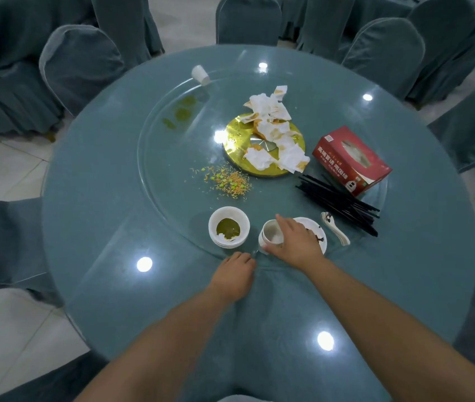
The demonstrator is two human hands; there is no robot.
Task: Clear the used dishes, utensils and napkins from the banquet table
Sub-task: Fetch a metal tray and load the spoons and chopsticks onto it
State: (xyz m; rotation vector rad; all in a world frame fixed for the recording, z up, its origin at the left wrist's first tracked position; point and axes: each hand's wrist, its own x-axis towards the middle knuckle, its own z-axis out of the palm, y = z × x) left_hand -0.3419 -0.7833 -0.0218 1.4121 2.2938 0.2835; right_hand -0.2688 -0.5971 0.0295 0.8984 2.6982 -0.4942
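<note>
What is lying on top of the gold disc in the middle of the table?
Crumpled, stained napkins lie across the gold disc. Whatever sits beneath them is covered.

Both forearms are cut off by the bottom edge. Part of the small plate (316,227) is hidden under the right hand (294,242). The fingertips of the left hand (234,274) are curled under and cannot be seen. The print on the tissue box (352,161) is too small to be read. The outer chairs (390,44) are cropped by the frame edges.
</note>
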